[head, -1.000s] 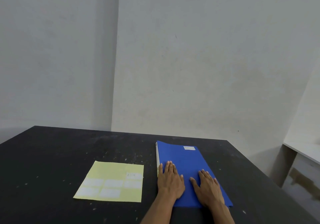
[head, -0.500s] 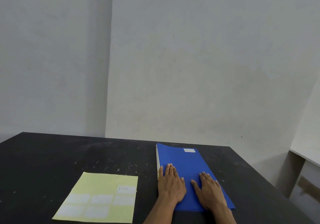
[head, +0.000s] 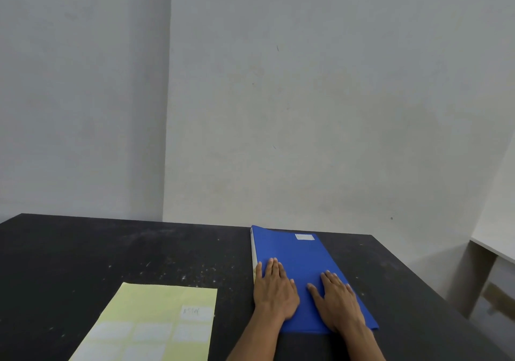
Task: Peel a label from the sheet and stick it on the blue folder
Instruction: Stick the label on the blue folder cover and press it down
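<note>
I have both palms flat, fingers spread, gripping nothing: left hand point(head: 274, 291) and right hand point(head: 338, 299) pin the blue folder's point(head: 295, 254) near end, probably steadying it; the label sheet point(head: 156, 321) lies left.

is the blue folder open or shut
Shut. The blue folder lies flat on the table with its cover down; the left hand and right hand rest flat on it.
</note>
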